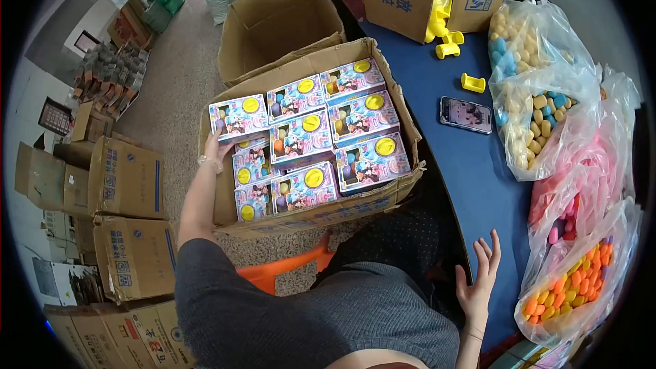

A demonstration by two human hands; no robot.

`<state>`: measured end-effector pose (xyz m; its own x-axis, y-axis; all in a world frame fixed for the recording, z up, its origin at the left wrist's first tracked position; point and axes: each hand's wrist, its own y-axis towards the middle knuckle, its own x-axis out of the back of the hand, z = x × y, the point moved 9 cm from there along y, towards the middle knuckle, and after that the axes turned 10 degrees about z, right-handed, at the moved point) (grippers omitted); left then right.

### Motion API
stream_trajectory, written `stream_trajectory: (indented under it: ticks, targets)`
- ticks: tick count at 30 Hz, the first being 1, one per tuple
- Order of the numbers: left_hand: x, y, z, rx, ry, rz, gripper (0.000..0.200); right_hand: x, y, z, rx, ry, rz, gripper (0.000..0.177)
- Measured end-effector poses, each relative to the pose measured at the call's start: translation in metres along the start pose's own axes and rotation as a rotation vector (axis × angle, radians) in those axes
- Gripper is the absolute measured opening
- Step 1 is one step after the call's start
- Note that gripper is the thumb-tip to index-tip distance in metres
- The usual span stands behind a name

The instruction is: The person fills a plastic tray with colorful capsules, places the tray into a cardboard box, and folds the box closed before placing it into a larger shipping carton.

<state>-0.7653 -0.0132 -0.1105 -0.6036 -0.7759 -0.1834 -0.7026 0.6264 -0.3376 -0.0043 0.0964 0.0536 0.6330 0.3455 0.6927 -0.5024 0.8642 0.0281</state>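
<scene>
Head view: open carton (321, 213) on the floor, packed with pink toy boxes lying face up in rows. Left hand (215, 149) is at the carton's left wall, fingers on the edge of the leftmost toy box (238, 116). Grip there: fingers partly curled on the box, but I can't tell if they actually close on it. Right hand (478, 279) is right of the carton, well apart from it, over the near edge of the blue worktop (471, 184). That grip is fully open with fingers spread, holding nothing. Phone (465, 114) lies flat on the worktop just right of the carton. Clear bags of coloured pieces (540, 89) sit further right. A second carton (273, 20), empty, stands behind the first.
</scene>
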Motion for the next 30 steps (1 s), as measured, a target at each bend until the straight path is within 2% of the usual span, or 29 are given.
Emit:
stream_trajectory:
  ticks: [2,3,5,8,9,11,12,13,15,16,17,19,20,22,23,24,25,26,27,28,30]
  targets:
    - [0.026,0.035,0.025,0.073,-0.074,-0.003,0.051,-0.001,-0.011,-0.002,-0.055,-0.006,-0.006,0.057]
    - [0.027,0.035,0.029,0.106,-0.053,-0.038,0.055,-0.002,-0.018,-0.006,-0.103,-0.013,0.003,0.052]
    - [0.037,0.047,0.040,0.135,0.037,0.020,0.058,0.001,-0.040,-0.018,-0.168,-0.001,-0.028,0.047]
    - [0.060,0.019,0.018,0.323,0.780,-0.277,0.073,-0.003,-0.083,-0.041,-0.298,0.013,-0.086,0.038]
    - [0.053,0.000,0.015,0.504,0.882,-0.262,0.077,-0.003,-0.102,-0.052,-0.367,-0.007,-0.118,0.034]
    - [0.031,-0.026,0.004,0.360,0.626,-0.307,0.068,-0.008,-0.145,-0.073,-0.443,0.057,-0.158,0.030]
    - [0.067,-0.003,0.013,0.351,0.671,-0.259,0.068,-0.012,-0.171,-0.081,-0.520,0.107,-0.183,0.030]
    - [0.088,0.030,0.024,0.247,0.459,-0.145,0.069,-0.011,-0.191,-0.083,-0.528,0.080,-0.214,0.028]
    - [0.084,0.027,0.013,0.120,0.382,-0.113,0.058,-0.011,-0.235,-0.087,-0.582,0.066,-0.325,0.025]
    - [0.084,0.023,0.007,0.088,0.315,-0.202,0.053,-0.008,-0.254,-0.085,-0.661,0.058,-0.357,0.023]
    - [0.075,0.030,0.013,0.158,0.409,-0.081,0.053,-0.005,-0.272,-0.080,-0.717,0.020,-0.375,0.021]
    - [0.080,0.051,-0.001,0.028,0.426,0.090,0.065,-0.007,-0.319,-0.072,-0.825,-0.059,-0.427,0.019]
    - [0.001,0.057,0.031,0.095,0.494,0.213,0.065,-0.014,-0.348,-0.071,-0.926,-0.064,-0.429,0.018]
    - [-0.099,0.074,0.097,0.142,0.650,0.367,0.065,-0.027,-0.410,-0.067,-1.105,-0.180,-0.565,0.013]
    - [-0.128,0.073,0.113,0.139,0.720,0.414,0.065,-0.046,-0.457,-0.075,-1.362,-0.241,-0.565,0.014]
    - [-0.143,0.069,0.117,0.123,0.783,0.437,0.065,-0.058,-0.493,-0.075,-1.515,-0.294,-0.592,0.021]
    - [-0.145,0.063,0.113,0.096,0.835,0.437,0.065,-0.086,-0.539,-0.085,-1.697,-0.316,-0.492,0.034]
    - [-0.144,0.058,0.103,0.060,0.876,0.424,0.065,-0.102,-0.564,-0.089,-1.774,-0.169,-0.438,0.039]
    - [-0.143,0.052,0.091,0.018,0.908,0.405,0.065,-0.117,-0.582,-0.093,-1.833,-0.022,-0.387,0.044]
    - [-0.142,0.048,0.082,-0.027,0.930,0.382,0.064,-0.136,-0.596,-0.104,-1.789,0.158,-0.449,0.051]
    - [-0.143,0.047,0.065,-0.117,0.973,0.343,0.064,-0.151,-0.586,-0.119,-1.535,0.216,-0.640,0.053]
